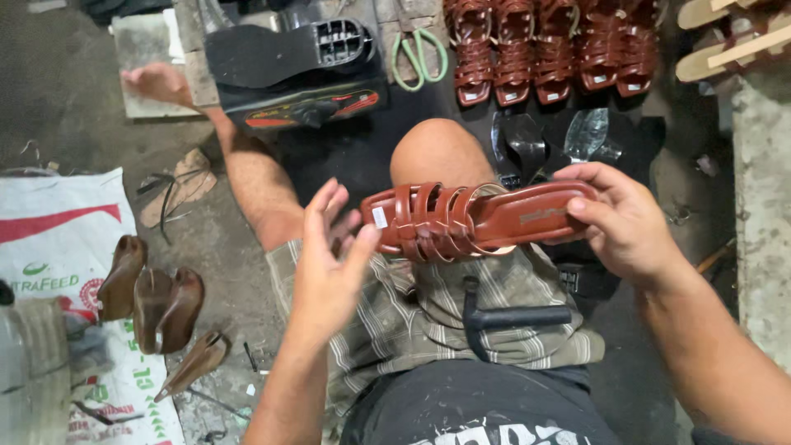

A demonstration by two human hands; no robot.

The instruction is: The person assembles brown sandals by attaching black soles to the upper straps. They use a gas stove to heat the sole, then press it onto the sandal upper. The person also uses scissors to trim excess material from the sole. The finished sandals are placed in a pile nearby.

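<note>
A brown strappy sandal upper [474, 218] with woven straps and a flat insole lies sideways above my lap. My right hand [622, 218] grips its heel end, thumb on the insole. My left hand [329, 247] is open with fingers spread, its thumb and fingertips touching the toe end of the sandal. A black hammer [503, 317] rests on my striped shorts below the sandal.
A row of finished brown sandals [548, 49] lies at the top, green-handled scissors [420, 58] beside them. A black shoe sole on a stand [288, 58] is at top centre. Brown heels [156, 301] sit on a white sack [58, 239] at left. Wooden soles [729, 41] at top right.
</note>
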